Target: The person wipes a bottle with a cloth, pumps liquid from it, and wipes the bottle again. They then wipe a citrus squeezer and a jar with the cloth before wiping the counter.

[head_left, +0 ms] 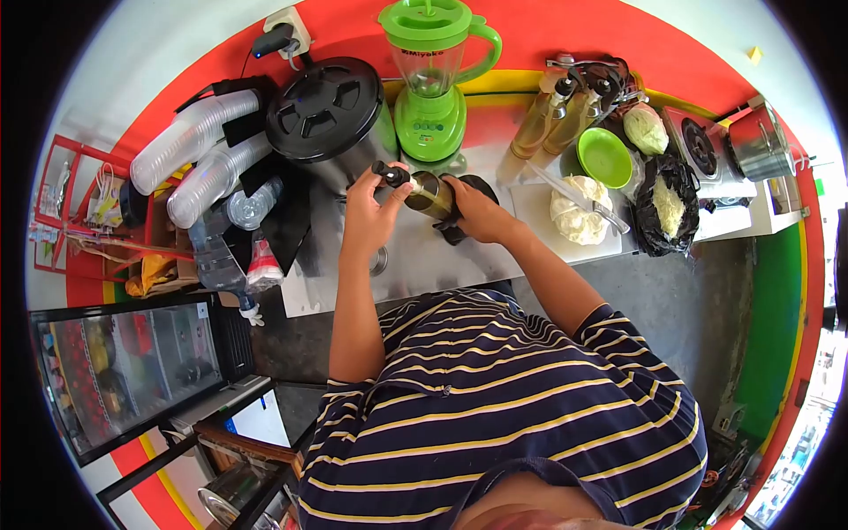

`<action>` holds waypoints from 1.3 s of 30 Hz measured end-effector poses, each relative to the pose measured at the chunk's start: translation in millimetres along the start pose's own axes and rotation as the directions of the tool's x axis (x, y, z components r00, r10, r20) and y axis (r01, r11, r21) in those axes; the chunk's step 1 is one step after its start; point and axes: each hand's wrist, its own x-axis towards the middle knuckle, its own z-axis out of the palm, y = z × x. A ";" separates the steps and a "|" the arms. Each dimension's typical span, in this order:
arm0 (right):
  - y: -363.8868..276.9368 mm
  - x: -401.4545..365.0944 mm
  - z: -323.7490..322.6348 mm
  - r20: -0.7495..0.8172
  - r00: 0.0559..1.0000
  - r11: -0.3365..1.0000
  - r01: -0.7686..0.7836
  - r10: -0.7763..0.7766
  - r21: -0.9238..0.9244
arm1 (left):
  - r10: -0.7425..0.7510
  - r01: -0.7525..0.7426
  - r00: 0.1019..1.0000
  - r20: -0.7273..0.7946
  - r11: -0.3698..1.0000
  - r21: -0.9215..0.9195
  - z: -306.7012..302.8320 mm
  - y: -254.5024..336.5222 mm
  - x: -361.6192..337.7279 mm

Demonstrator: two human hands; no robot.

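A clear pump bottle (429,194) with yellowish-brown liquid and a black pump top is held tilted over the metal counter. My left hand (371,215) is closed around its neck, just below the pump. On the bottle's other end, my right hand (478,213) is closed with a dark, cloth-like piece (453,233) bunched under and beside the fingers. How far that dark piece wraps the bottle is hidden. Two similar pump bottles (532,129) stand at the back right. A green blender (430,119) stands just beyond my hands.
Left of the blender is a big black-lidded container (325,110), beside stacked clear plastic cups (190,137). To the right, a knife (579,199) lies across a pale peeled cabbage (580,215) on a white board (530,208). Around it are a green bowl (605,157), shredded cabbage (673,208) and a stove (698,146).
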 end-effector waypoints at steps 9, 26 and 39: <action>-51.9 18.3 -23.4 -0.097 0.981 0.968 0.183 -0.168 0.173 | -0.022 0.021 1.000 -0.010 0.998 -0.063 -4.3 6.1 -8.8; -7.5 12.8 3.6 -0.146 0.982 0.706 0.021 0.117 0.708 | 0.001 -0.001 0.998 -0.056 1.000 -0.002 3.3 6.1 -1.1; -25.3 14.1 -29.3 -0.093 0.966 0.575 -0.065 0.241 0.816 | 0.110 -0.112 0.994 0.026 0.992 0.058 24.0 28.4 9.4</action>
